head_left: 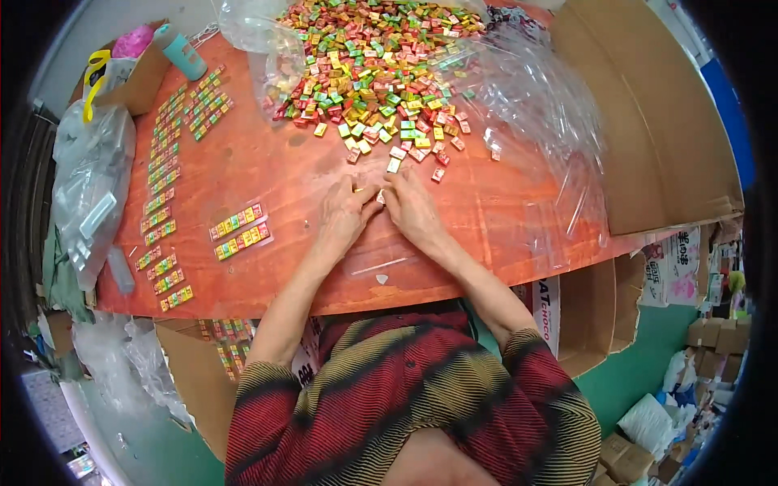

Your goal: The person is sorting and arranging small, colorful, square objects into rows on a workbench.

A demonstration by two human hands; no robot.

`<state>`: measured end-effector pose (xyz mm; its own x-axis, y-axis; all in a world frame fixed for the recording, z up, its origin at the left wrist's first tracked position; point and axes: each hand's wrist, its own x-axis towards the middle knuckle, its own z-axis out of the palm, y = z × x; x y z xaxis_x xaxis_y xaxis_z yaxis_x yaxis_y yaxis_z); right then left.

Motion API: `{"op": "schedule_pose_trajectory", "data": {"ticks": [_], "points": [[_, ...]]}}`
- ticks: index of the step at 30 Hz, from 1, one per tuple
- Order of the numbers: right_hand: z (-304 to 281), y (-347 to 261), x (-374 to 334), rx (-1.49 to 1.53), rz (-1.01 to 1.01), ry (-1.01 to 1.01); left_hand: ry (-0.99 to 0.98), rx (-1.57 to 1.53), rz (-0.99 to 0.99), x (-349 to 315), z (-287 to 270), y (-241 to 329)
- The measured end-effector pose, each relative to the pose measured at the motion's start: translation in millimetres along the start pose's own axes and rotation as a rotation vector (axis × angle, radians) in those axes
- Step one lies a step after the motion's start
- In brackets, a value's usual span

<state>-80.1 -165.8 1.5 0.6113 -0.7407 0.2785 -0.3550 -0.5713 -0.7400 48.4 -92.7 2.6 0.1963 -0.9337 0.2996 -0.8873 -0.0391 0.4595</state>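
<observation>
My left hand and my right hand meet over the middle of the red-orange table, fingers curled inward. Between their fingertips shows a small pale wrapped block, which the right fingers grip. The left fingers are bent together too; a bit of yellow shows beneath them, but what they hold is mostly hidden. Just past the right fingertips lies a yellow-green block. A large heap of small red, yellow and green blocks spreads beyond both hands, with loose ones at its near edge.
Two rows of blocks lie left of my hands, with several more rows farther left. Clear plastic sheeting and a tall cardboard box stand on the right. A teal bottle and a plastic bag are at the left.
</observation>
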Motion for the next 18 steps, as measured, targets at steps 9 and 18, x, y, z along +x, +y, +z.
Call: {"op": "schedule_pose_trajectory", "data": {"ticks": [9,18], "points": [[-11.5,25.7,42.2,-0.428,-0.076,-0.132,-0.036,-0.031,-0.008,-2.7,-4.8,-5.7],[-51.5,34.6,15.3,-0.405,-0.05,-0.258,-0.021,-0.007,0.001,-3.1,-8.2,-3.3]]}}
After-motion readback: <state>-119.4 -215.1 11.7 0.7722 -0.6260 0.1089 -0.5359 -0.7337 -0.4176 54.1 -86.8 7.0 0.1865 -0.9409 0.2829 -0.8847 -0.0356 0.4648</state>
